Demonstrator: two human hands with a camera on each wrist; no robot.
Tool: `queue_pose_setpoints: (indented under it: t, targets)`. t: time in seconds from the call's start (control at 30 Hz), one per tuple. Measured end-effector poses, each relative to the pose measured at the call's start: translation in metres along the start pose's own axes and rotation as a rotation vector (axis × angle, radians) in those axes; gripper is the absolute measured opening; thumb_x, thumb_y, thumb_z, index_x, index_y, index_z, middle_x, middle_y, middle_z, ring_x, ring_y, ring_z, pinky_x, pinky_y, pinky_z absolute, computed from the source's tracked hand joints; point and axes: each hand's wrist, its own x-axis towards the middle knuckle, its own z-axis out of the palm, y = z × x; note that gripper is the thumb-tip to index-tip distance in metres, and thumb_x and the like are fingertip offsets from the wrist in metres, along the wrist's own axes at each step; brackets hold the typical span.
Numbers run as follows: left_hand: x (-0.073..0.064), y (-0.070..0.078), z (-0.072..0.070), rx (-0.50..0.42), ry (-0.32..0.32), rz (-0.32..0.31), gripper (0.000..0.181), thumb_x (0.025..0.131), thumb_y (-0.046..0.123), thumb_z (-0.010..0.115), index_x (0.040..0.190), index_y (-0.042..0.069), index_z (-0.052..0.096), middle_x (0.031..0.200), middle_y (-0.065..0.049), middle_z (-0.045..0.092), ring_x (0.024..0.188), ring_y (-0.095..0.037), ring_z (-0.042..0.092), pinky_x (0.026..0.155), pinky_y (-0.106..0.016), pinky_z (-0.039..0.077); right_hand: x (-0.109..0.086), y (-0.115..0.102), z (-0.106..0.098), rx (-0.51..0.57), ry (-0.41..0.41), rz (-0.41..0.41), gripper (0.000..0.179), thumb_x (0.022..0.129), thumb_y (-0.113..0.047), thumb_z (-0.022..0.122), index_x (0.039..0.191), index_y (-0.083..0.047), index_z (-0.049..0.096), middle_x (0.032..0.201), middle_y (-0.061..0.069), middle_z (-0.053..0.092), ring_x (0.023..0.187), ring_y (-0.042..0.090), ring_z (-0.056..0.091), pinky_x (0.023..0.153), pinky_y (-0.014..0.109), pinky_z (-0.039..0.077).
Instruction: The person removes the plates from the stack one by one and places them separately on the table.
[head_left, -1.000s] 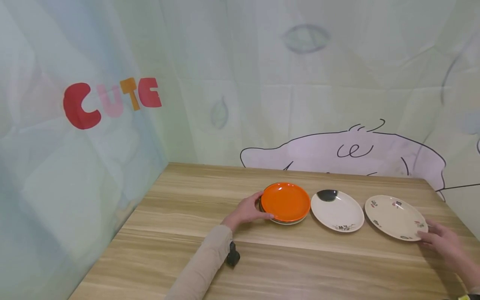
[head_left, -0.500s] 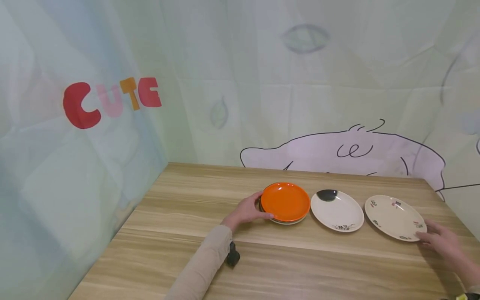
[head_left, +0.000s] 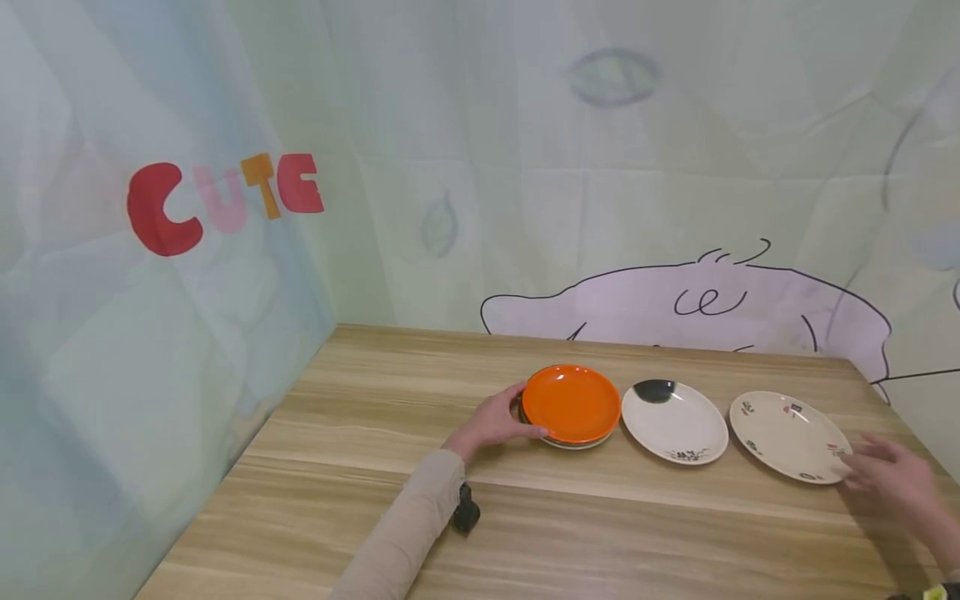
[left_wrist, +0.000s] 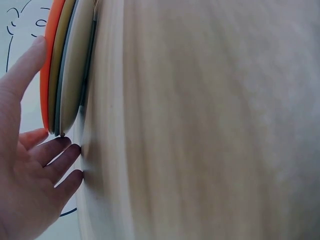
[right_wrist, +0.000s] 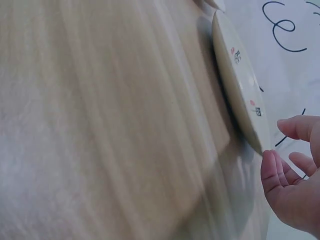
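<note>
In the head view, an orange plate (head_left: pixel 572 403) tops a stack of several plates. My left hand (head_left: pixel 495 423) rests at the stack's left edge. Seen from the left wrist, its thumb lies against the orange rim and its relaxed fingers (left_wrist: pixel 61 150) are at the side, near an olive, a dark and a cream plate (left_wrist: pixel 75 65) underneath. On the right lies a cream oval plate (head_left: pixel 791 437) with small printed motifs. Beside its right edge is my right hand (head_left: pixel 892 475), thumb lifted off the rim. Its fingertips (right_wrist: pixel 270 159) are at the plate's edge; contact is unclear.
Between the stack and the oval plate sits a white plate (head_left: pixel 675 422) with a black patch and a dark floral print. All stand on a wood-grain table (head_left: pixel 570 533). A printed curtain (head_left: pixel 450 167) hangs behind and to the left.
My right hand has let go of the cream oval plate's rim and drawn slightly to the right, its thumb rising. The left hand and the plates look the same.
</note>
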Motion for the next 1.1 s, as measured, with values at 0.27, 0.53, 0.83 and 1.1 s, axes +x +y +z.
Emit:
queue_pose_setpoints:
  t: [0.27, 0.53, 0.83, 1.1]
  targets:
    - [0.0, 0.0, 0.0, 0.0, -0.008, -0.011, 0.095, 0.066, 0.05, 0.075, 0.141, 0.012, 0.032, 0.143, -0.008, 0.035, 0.103, -0.021, 0.048, 0.087, -0.033, 0.048, 0.011, -0.016, 0.009, -0.035, -0.05, -0.08, 0.077, 0.09, -0.028, 0.056, 0.134, 0.019, 0.014, 0.111, 0.036, 0.046, 0.065, -0.009, 0.05, 0.058, 0.021, 0.052]
    - [0.0, 0.001, -0.001, -0.01, -0.004, -0.007, 0.094, 0.066, 0.049, 0.075, 0.141, 0.012, 0.033, 0.143, -0.008, 0.036, 0.103, -0.02, 0.046, 0.089, -0.033, 0.047, 0.043, -0.023, 0.036, 0.01, -0.123, -0.181, 0.084, 0.087, -0.04, 0.057, 0.138, 0.013, 0.016, 0.124, 0.036, 0.037, 0.079, -0.011, 0.05, 0.065, 0.021, 0.054]
    - [0.0, 0.001, 0.0, -0.009, 0.0, -0.006, 0.093, 0.067, 0.048, 0.076, 0.141, 0.011, 0.033, 0.142, -0.009, 0.036, 0.104, -0.021, 0.046, 0.092, -0.035, 0.045, 0.011, -0.108, 0.065, 0.046, -0.206, -0.231, 0.066, 0.091, -0.023, 0.055, 0.136, 0.013, 0.022, 0.124, 0.037, 0.04, 0.078, -0.015, 0.044, 0.068, 0.02, 0.053]
    - [-0.002, 0.004, -0.001, 0.006, 0.003, -0.01, 0.093, 0.067, 0.048, 0.075, 0.141, 0.012, 0.032, 0.143, -0.008, 0.036, 0.113, -0.022, 0.044, 0.098, -0.037, 0.04, 0.012, -0.134, 0.095, 0.034, -0.275, -0.255, 0.068, 0.09, -0.023, 0.056, 0.137, 0.012, 0.021, 0.126, 0.035, 0.04, 0.105, 0.034, 0.052, 0.072, 0.021, 0.051]
